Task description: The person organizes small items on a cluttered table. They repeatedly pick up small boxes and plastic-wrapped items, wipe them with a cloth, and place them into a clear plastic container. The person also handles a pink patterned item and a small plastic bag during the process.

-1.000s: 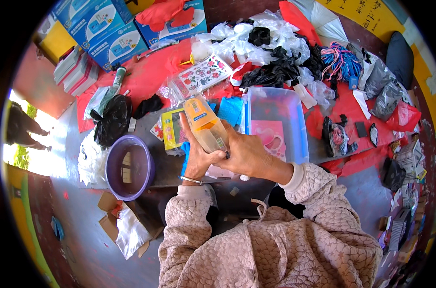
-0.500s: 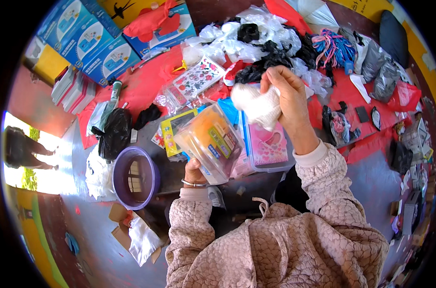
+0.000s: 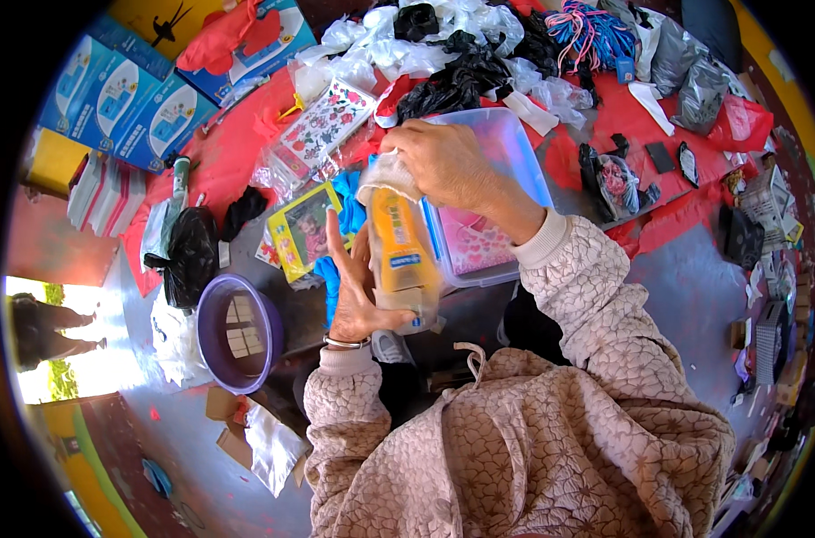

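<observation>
My left hand [image 3: 354, 291], with a bangle at the wrist, grips a clear plastic box [image 3: 405, 294] from its left side, the thumb across the lower end. Orange contents and a yellow label show through the box, which is partly blurred. Over its top end lies a white cloth [image 3: 385, 179], pinched in my right hand [image 3: 448, 166] and touching the box. Just right of the box sits a larger clear plastic bin [image 3: 537, 166] with a pink heart-patterned item [image 3: 479, 247] in it. A yellow-framed picture card [image 3: 291, 255] lies left of my left hand.
A purple basin [image 3: 268, 350] stands at the left, near a tied black bag [image 3: 192, 255]. Plastic bags [image 3: 470, 76] are heaped at the back of the red-covered table [image 3: 587, 134], beside blue and pink cords [image 3: 591, 36]. An open carton [image 3: 233, 439] sits on the floor.
My right hand has come down and left, bringing the cloth from the air onto the box's top end. The box has turned more upright, and my left hand's fingers have shifted along its side.
</observation>
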A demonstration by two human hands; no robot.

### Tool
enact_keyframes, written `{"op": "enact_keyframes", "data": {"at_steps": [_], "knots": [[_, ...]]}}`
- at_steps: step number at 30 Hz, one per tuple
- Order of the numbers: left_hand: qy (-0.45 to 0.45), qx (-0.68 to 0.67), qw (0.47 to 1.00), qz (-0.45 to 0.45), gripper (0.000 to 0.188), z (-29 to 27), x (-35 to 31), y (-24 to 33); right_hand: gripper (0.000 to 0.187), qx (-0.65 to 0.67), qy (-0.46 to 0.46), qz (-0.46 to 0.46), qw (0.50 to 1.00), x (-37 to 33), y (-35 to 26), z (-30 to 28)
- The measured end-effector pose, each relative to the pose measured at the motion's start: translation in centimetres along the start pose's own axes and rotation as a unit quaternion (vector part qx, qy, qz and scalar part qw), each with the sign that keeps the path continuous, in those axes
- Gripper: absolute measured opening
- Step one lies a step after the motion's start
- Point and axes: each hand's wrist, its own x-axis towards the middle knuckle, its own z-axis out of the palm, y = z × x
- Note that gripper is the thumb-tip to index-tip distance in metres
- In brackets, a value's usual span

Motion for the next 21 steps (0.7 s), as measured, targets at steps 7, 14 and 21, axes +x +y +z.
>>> {"op": "enact_keyframes", "data": {"at_steps": [7, 14, 21], "knots": [[0.063, -0.277, 0.958, -0.037, 0.110, -5.3, -3.4, -3.2, 0.011, 0.221, 0.264, 0.181, 0.921, 1.5, 4.8, -2.4], [0.037, -0.463, 0.880, -0.096, 0.089, -1.6, -0.3, -1.3, 0.015, 0.354, 0.191, 0.162, 0.901, 0.7, -1.0, 0.9], [0.209, -0.343, 0.914, 0.056, 0.076, -6.6, -0.3, -5.5, 0.009, 0.337, -0.141, 0.028, 0.930, -4.0, -9.6, 3.7]]}}
